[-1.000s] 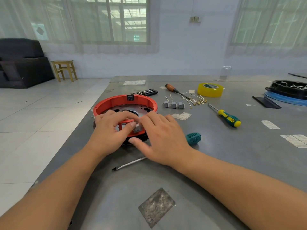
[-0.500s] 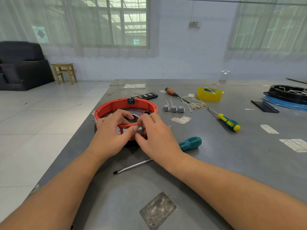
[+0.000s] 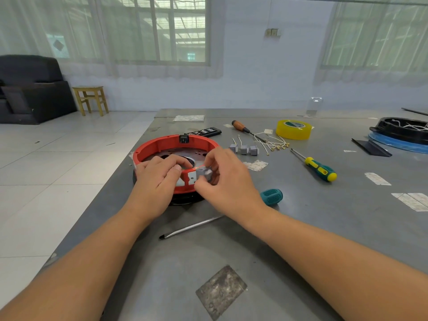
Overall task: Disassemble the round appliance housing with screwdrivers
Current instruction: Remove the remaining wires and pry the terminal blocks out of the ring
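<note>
The round red housing sits near the table's left edge, open side up, with a metal plate inside. My left hand grips its near rim, fingers curled over the edge. My right hand pinches a small grey block just outside the near rim. A long screwdriver with a teal handle lies on the table below my right wrist, its shaft pointing toward me. A yellow-green screwdriver lies to the right, and an orange-handled screwdriver lies farther back.
Three grey blocks with loose wires lie beyond the housing. A yellow tape roll, a black bit case, a black round part on blue film and paper scraps lie around. The table's left edge is close.
My right hand has drawn the small grey block out from the housing's near rim toward the right. My left hand stays on the rim. The view has shifted slightly.
</note>
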